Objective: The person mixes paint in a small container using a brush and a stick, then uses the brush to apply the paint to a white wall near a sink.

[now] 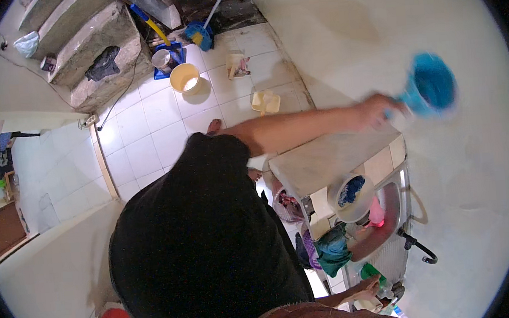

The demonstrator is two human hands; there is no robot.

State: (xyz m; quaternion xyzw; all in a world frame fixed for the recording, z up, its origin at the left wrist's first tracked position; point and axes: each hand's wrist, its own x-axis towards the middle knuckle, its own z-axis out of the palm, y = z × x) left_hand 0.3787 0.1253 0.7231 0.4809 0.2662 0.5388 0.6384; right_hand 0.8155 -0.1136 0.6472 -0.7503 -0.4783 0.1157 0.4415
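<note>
My left arm stretches out toward the wall, and my left hand [376, 112] is closed round the handle of a blue plastic mug [431, 85]. The mug is tilted, and both are smeared by motion. At the sink's near end, my right hand [367, 287] is small in view, its fingers bent beside a green object [372, 273] and something clear. What it grips there I cannot make out. Between my hands, a pale bowl [343, 212] with blue bits inside stands by the steel sink [390, 208]. A pink item [376, 212] lies in the sink.
A black faucet [418, 246] juts from the wall [465, 172]. Dark green cloth [333, 249] hangs over the counter's edge, near a bag [287, 205]. On the tiled floor stand a yellow bucket [185, 78], a dustpan [170, 61] and a broom [200, 35], below concrete steps [99, 51].
</note>
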